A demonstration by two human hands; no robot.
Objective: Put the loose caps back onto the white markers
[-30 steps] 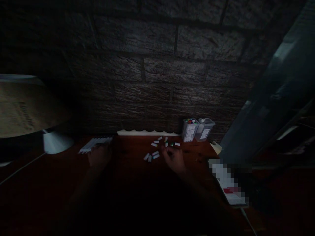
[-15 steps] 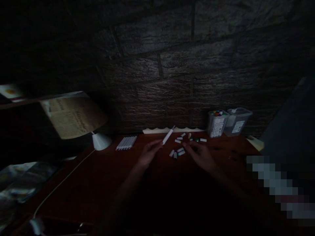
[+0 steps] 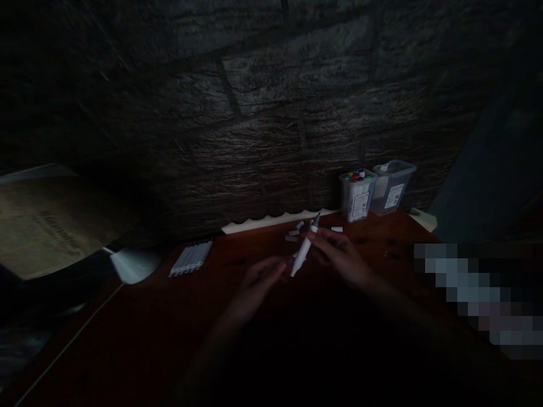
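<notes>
My right hand (image 3: pixel 339 251) is closed on a white marker (image 3: pixel 303 254), pinching it near its upper end. The marker is tilted, and its dark grey uncapped tip points up and away. My left hand (image 3: pixel 261 277) is beside the marker's lower end, a small gap from it, with fingers loosely stretched and nothing visible in them. Behind the marker, several loose white caps (image 3: pixel 293 232) lie on the table, partly hidden by the marker and my right hand. To the left, a row of white markers (image 3: pixel 192 258) lies side by side.
A clear tub of colourful-ended markers (image 3: pixel 358 195) and a second clear tub (image 3: pixel 394 189) stand at the back right. A white wavy-edged strip (image 3: pixel 267 220) runs along the stone wall (image 3: pixel 275 130). A lamp (image 3: pixel 134 265) with a printed shade and a cord is at left on the wooden table (image 3: pixel 139 339).
The marker has passed from my left hand to my right hand, which has moved up and left. My left hand has let go and sits slightly lower. The view has shifted.
</notes>
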